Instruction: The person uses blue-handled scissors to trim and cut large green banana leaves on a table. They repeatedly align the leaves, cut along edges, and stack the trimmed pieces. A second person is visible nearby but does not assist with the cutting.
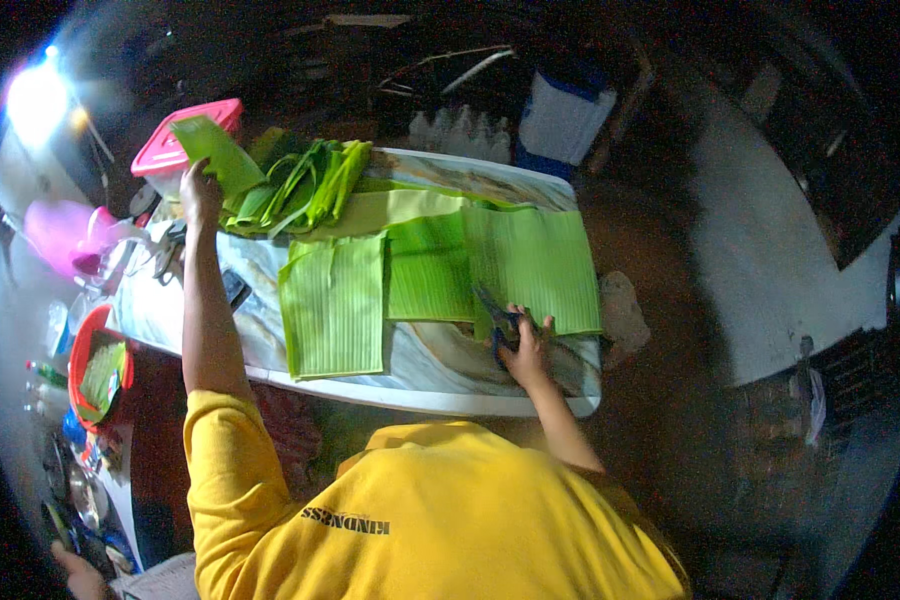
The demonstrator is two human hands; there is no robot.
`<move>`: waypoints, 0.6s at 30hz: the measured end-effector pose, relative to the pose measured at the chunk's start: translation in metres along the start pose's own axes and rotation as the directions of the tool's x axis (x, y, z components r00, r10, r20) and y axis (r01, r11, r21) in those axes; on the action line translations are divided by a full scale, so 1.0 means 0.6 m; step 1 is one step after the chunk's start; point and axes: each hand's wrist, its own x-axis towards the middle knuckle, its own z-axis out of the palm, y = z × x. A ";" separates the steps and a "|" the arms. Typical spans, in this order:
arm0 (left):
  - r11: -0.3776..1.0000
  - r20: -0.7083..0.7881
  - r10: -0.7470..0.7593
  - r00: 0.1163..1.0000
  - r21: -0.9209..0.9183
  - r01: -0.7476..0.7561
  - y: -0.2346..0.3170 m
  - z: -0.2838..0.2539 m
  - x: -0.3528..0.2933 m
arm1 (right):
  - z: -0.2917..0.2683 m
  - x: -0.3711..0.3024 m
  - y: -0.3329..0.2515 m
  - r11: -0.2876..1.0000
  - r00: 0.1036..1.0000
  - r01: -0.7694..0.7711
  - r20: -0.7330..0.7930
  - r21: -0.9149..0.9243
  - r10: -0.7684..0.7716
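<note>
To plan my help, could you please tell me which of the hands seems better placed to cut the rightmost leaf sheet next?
Probably the right hand: it holds the scissors at that leaf sheet, while the left hand is well away, holding another leaf piece.

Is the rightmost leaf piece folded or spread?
Spread: the leaf piece lies flat, its broad face showing, near the scissors in the right hand.

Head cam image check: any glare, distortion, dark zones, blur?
Head view: the light at upper left is blown out, with a halo; head view: edges of the table bow, corners go black; head view: areas beyond the table look dim and grainy; head view: leaf pieces read clearly, scissors look slightly soft.
</note>
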 end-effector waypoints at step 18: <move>0.932 0.500 0.192 0.844 0.177 -0.317 0.161 -0.019 -0.253 | -0.022 0.011 -0.022 0.990 0.998 -0.068 0.016 0.125 0.066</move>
